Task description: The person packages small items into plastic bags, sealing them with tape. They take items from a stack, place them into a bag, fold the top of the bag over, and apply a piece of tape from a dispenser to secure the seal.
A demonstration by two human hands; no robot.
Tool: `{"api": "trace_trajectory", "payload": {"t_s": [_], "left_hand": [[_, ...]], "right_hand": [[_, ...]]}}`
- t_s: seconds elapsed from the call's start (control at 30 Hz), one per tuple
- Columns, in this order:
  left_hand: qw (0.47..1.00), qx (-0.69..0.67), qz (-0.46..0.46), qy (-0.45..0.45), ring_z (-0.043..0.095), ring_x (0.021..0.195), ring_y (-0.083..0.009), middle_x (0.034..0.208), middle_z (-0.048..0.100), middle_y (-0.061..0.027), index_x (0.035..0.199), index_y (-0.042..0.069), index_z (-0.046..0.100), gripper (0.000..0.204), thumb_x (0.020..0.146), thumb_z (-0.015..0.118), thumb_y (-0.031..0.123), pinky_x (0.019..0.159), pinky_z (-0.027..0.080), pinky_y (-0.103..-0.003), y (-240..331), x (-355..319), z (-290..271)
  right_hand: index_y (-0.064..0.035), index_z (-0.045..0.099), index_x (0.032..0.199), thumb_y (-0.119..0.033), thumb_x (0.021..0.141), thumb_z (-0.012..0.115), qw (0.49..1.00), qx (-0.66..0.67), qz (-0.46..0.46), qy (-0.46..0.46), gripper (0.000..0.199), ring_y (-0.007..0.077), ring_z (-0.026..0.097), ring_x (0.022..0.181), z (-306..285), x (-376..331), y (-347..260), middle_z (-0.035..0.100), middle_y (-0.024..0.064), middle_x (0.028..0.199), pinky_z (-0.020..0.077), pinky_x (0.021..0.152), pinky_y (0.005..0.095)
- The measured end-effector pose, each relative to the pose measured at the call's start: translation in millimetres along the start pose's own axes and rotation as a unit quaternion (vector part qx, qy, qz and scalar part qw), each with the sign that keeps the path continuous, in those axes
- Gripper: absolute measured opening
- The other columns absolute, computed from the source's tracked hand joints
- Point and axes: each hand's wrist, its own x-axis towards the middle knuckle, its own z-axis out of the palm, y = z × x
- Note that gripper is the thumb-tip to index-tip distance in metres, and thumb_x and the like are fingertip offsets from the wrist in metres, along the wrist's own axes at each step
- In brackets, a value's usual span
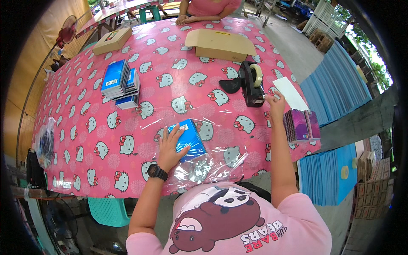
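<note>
My left hand (171, 146) lies with fingers spread on a blue spiral notebook (191, 140), pressing it to the table. A sheet of clear plastic (225, 163) spreads around the notebook and crumples toward my body. My right hand (277, 102) is at the near end of a black tape dispenser (250, 91), its thumb and finger pinched there. Whatever the pinch holds is too small to make out. On the dispenser sits a roll of clear tape (256, 75). Just below my right hand stand small purple spiral notebooks (297, 126).
Blue notebooks (121, 83) are stacked at left. A flat cardboard box (223, 51) and another box (112, 41) lie at the far side. Beside the dispenser is a white strip (290, 93). Blue sheet stacks (333, 85) stand right of the table. A person (208, 10) sits opposite.
</note>
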Motion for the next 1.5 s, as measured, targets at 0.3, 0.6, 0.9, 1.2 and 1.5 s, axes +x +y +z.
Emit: {"api": "trace_trajectory", "payload": {"t_s": [0.3,0.6,0.9,1.2,1.5], "left_hand": [[1.0,0.004,-0.007,0.01,0.018,0.136,-0.0389,0.146,0.031,0.0004,0.135,0.024,0.041,0.068,0.074,0.067,0.041,0.104,0.016,-0.063,-4,2,-1],[0.997,-0.078,0.005,0.016,0.019,0.135,-0.0399,0.142,0.038,-0.0004,0.13,0.025,0.048,0.073,0.064,0.077,0.037,0.106,0.017,-0.058,-14,11,3],[0.95,-0.105,-0.084,0.281,0.029,0.132,-0.033,0.135,0.043,-0.0171,0.134,0.005,0.041,0.068,0.074,0.07,0.022,0.109,0.022,-0.043,-7,17,20],[0.865,-0.451,-0.174,0.135,0.06,0.088,-0.0201,0.109,0.058,-0.0121,0.133,-0.001,0.042,0.061,0.073,0.042,-0.007,0.077,0.05,-0.03,26,-47,8],[0.947,-0.258,-0.021,0.192,0.05,0.105,-0.0233,0.116,0.045,-0.0112,0.124,0.002,0.035,0.077,0.061,0.08,0.005,0.093,0.042,-0.034,14,3,-3]], "right_hand": [[0.0016,0.05,0.111,-0.012,0.073,0.074,0.895,0.059,0.348,-0.274,0.047,0.0104,0.053,0.057,78,-63,-10,0.062,0.0065,0.08,0.0376,0.048,0.0214],[0.0001,0.051,0.109,-0.036,0.061,0.081,0.809,-0.341,0.069,-0.475,0.068,0.0265,0.065,0.083,194,-166,-67,0.065,0.0133,0.088,0.0509,0.07,0.0389],[-0.0023,0.049,0.112,-0.038,0.054,0.085,0.762,-0.447,-0.028,-0.467,0.076,0.0309,0.064,0.086,126,-139,-47,0.064,0.0172,0.097,0.0495,0.075,0.0398],[-0.0078,0.035,0.136,0.007,0.072,0.057,0.822,-0.075,0.265,-0.499,0.069,0.0139,0.058,0.076,107,-177,-32,0.06,0.0117,0.098,0.0467,0.066,0.026],[-0.0014,0.05,0.119,-0.013,0.058,0.08,0.865,-0.108,0.024,-0.49,0.069,0.0242,0.056,0.099,143,-157,-34,0.057,0.0119,0.109,0.0409,0.091,0.0368]]}}
